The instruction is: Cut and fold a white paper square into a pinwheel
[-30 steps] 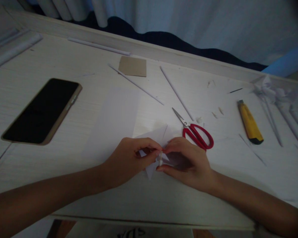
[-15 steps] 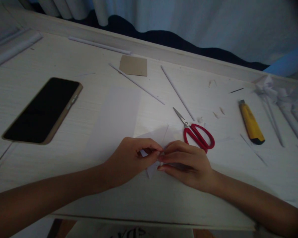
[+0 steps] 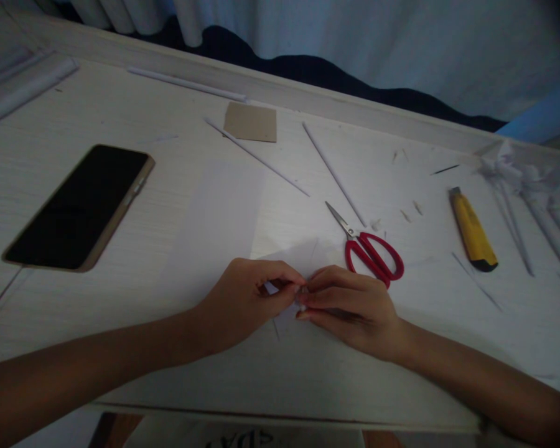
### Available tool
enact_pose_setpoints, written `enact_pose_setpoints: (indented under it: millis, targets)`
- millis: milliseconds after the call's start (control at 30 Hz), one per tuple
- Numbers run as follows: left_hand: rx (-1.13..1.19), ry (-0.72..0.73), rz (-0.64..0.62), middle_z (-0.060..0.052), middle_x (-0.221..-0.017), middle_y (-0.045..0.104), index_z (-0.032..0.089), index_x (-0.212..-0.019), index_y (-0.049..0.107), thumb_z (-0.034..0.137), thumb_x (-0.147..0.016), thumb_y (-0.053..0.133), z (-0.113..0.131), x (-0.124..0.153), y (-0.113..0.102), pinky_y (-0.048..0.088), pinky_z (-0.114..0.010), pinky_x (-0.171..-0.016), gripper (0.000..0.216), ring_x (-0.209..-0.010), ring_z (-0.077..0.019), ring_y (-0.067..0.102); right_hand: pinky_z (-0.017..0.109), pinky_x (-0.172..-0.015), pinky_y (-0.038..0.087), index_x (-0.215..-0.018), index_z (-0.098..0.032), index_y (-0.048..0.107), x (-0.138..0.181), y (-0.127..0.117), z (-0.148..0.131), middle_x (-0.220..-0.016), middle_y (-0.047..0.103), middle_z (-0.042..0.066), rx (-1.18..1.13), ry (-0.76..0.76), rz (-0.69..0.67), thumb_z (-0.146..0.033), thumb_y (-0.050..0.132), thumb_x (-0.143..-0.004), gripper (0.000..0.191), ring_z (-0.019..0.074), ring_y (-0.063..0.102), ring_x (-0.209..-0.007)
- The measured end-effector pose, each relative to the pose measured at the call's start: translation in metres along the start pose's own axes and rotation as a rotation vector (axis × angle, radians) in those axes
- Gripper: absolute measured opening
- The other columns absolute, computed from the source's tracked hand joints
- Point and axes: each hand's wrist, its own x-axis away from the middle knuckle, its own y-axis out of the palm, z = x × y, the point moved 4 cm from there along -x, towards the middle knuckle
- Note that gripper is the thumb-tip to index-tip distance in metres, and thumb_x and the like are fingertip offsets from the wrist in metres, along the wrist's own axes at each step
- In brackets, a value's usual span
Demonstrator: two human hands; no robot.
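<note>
White paper piece [image 3: 303, 305], one, small, mostly hidden by fingers; located between the two hands, above the near part of the tabletop [image 3: 261, 386]. Left hand [image 3: 247, 302]: thumb and forefinger together, pinching the piece from its left side. Right hand [image 3: 354, 305]: fingertips and thumb clamped on the same piece, opposite. Scissors [image 3: 371, 254], red-handled, just beyond the right hand, blades pointing away and left. Paper stick [image 3: 333, 173], its near end beside the scissors. Sheet [image 3: 221, 211], white, flat, beyond the left hand. Card [image 3: 252, 122], tan, farther back. Phone [image 3: 81, 208], dark-screened, far left. Cutter [image 3: 472, 230], yellow, well to the right. Curtain [image 3: 354, 37], pale, behind.
</note>
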Motion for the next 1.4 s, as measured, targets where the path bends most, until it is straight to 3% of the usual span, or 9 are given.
enact_pose_setpoints:
  millis: [400, 1400]
  targets:
    - [-0.045, 0.040, 0.012, 0.003, -0.072, 0.066, 0.017, -0.080, 0.064, 0.013, -0.074, 0.051, 0.0008, 0.0000, 0.0015, 0.043, -0.016, -0.057, 0.015, -0.059, -0.0071, 0.058, 0.027, -0.060, 0.051, -0.082, -0.015, 0.063, -0.0006, 0.0010, -0.0008, -0.081, 0.063, 0.007, 0.009, 0.023, -0.028, -0.015, 0.062, -0.071, 0.011, 0.0143, 0.059, -0.073]
    - [-0.125, 0.030, 0.024, 0.003, -0.069, 0.066, 0.017, -0.080, 0.065, 0.015, -0.073, 0.052, -0.0008, -0.0007, 0.0033, 0.042, -0.017, -0.056, 0.015, -0.059, -0.0081, 0.058, 0.028, -0.063, 0.051, -0.082, -0.015, 0.063, 0.0003, 0.0016, 0.0020, -0.084, 0.062, 0.008, -0.005, 0.048, -0.082, -0.013, 0.061, -0.072, 0.010, 0.0154, 0.058, -0.078]
